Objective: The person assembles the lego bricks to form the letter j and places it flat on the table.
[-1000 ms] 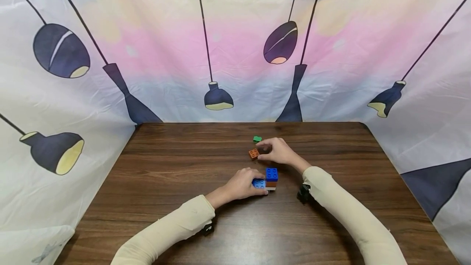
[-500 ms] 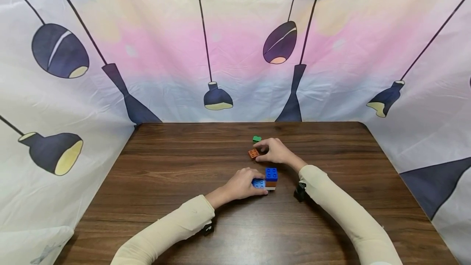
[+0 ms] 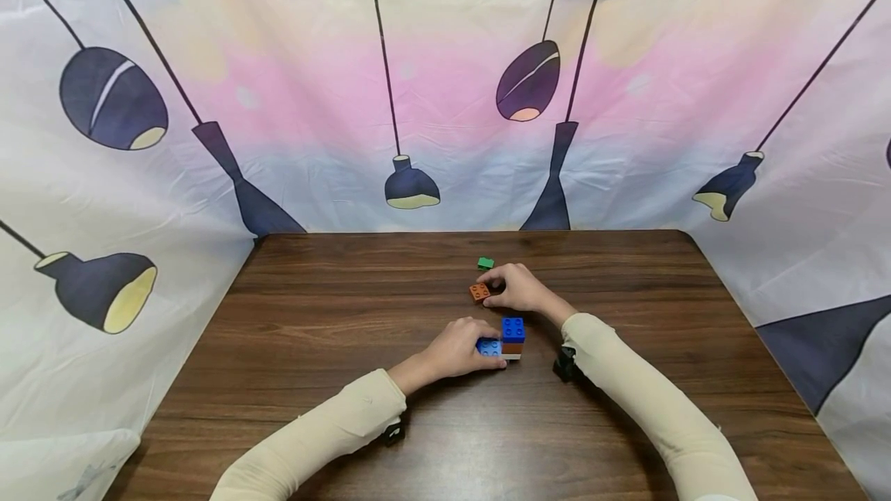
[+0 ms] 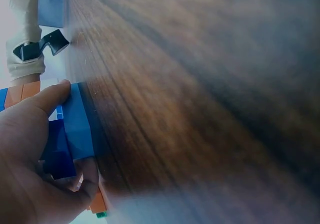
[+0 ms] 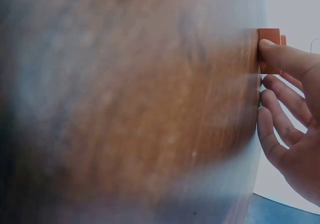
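Observation:
In the head view my left hand [image 3: 455, 348] grips a small built-up stack of toy bricks on the table, thumb on the near side and fingers on the far side. Its lower left part is a light blue brick [image 3: 489, 347]; at the right a dark blue brick [image 3: 513, 329] tops an orange layer and a white one. Farther back, my right hand [image 3: 522, 288] pinches a loose orange brick [image 3: 479, 291] with studs up. The right wrist view shows the thumb pressed to the side of that orange brick [image 5: 270, 52], which sits at the tabletop, the other fingers loosely bent below.
Just behind the orange brick lies a small green brick [image 3: 485, 263]. The brown wooden table [image 3: 313, 315] reaches back to a hanging cloth [image 3: 459, 83] printed with lamps. Each sleeve has a dark camera [image 3: 565, 364] at the wrist.
My right hand has shifted slightly left, and its fingers have come in around the orange brick. The left hand and its stack stay in place.

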`<action>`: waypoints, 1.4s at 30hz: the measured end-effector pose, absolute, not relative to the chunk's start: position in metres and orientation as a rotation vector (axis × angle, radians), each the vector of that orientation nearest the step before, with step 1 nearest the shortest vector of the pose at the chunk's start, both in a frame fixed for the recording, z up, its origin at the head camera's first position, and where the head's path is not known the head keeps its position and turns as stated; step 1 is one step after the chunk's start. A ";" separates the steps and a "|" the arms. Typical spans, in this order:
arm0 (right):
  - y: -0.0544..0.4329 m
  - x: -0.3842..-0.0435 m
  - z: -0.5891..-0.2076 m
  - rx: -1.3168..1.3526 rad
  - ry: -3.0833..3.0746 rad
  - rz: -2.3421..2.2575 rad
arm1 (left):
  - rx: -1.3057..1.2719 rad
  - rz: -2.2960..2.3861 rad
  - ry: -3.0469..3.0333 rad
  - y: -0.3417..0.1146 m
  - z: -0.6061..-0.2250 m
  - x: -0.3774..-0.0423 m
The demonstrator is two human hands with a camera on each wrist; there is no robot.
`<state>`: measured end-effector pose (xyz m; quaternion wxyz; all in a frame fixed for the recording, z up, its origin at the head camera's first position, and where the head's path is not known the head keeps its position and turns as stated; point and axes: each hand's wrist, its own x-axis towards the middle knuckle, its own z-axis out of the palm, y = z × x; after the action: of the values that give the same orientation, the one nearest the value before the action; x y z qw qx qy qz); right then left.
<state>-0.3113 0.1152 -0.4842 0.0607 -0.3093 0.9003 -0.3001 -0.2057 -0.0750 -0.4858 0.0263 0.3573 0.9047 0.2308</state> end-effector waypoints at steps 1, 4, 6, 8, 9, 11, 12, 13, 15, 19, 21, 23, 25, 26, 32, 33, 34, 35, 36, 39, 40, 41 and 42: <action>0.115 -0.311 -0.484 -0.937 2.726 -0.907 | 1.104 0.715 2.795 -0.075 -0.486 -0.206; 0.116 -0.311 -0.484 -0.940 2.731 -0.911 | 1.106 0.715 2.792 -0.075 -0.486 -0.206; 0.116 -0.311 -0.484 -0.943 2.736 -0.919 | 1.104 0.716 2.790 -0.075 -0.486 -0.206; 0.118 -0.311 -0.485 -0.942 2.741 -0.930 | 1.105 0.715 2.790 -0.075 -0.486 -0.206; 0.118 -0.310 -0.485 -0.941 2.745 -0.937 | 1.106 0.715 2.789 -0.075 -0.486 -0.206; 0.121 -0.310 -0.485 -0.944 2.750 -0.952 | 1.105 0.715 2.789 -0.075 -0.486 -0.207; 0.122 -0.309 -0.485 -0.941 2.753 -0.958 | 1.106 0.714 2.789 -0.075 -0.486 -0.207; 0.124 -0.309 -0.484 -0.936 2.752 -0.971 | 1.105 0.713 2.789 -0.075 -0.486 -0.207; 0.127 -0.307 -0.483 -0.928 2.754 -0.996 | 1.103 0.715 2.788 -0.075 -0.486 -0.207; 0.133 -0.305 -0.480 -0.927 2.758 -1.036 | 1.094 0.722 2.788 -0.075 -0.486 -0.206; 0.136 -0.303 -0.479 -0.935 2.760 -1.052 | 1.094 0.722 2.788 -0.075 -0.486 -0.206; 0.139 -0.301 -0.477 -0.940 2.763 -1.067 | 1.098 0.720 2.790 -0.075 -0.486 -0.207; 0.142 -0.298 -0.474 -0.944 2.765 -1.084 | 1.104 0.720 2.792 -0.075 -0.487 -0.207; 0.143 -0.297 -0.473 -0.950 2.770 -1.091 | 1.107 0.720 2.792 -0.075 -0.488 -0.208; 0.148 -0.289 -0.462 -1.016 2.796 -1.112 | 1.107 0.720 2.789 -0.075 -0.489 -0.208; 0.148 -0.287 -0.460 -1.024 2.798 -1.114 | 1.105 0.721 2.788 -0.075 -0.489 -0.208; 0.149 -0.285 -0.458 -1.033 2.801 -1.117 | 1.105 0.723 2.787 -0.075 -0.489 -0.208; 0.149 -0.284 -0.456 -1.043 2.804 -1.116 | 1.105 0.725 2.786 -0.075 -0.489 -0.208; 0.150 -0.282 -0.454 -1.047 2.806 -1.120 | 1.105 0.729 2.784 -0.075 -0.489 -0.208; 0.152 -0.278 -0.449 -1.057 2.806 -1.137 | 1.107 0.735 2.781 -0.075 -0.489 -0.208; 0.153 -0.277 -0.447 -1.062 2.806 -1.141 | 1.106 0.737 2.780 -0.075 -0.489 -0.208; 0.154 -0.276 -0.446 -1.066 2.807 -1.143 | 1.107 0.737 2.779 -0.075 -0.489 -0.208; 0.155 -0.274 -0.444 -1.065 2.809 -1.145 | 1.106 0.738 2.778 -0.075 -0.488 -0.208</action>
<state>-0.2743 0.1547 -0.4439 -0.0368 -0.3309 0.8732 -0.3559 -0.2083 -0.0746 -0.4885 0.0308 0.3590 0.9016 0.2395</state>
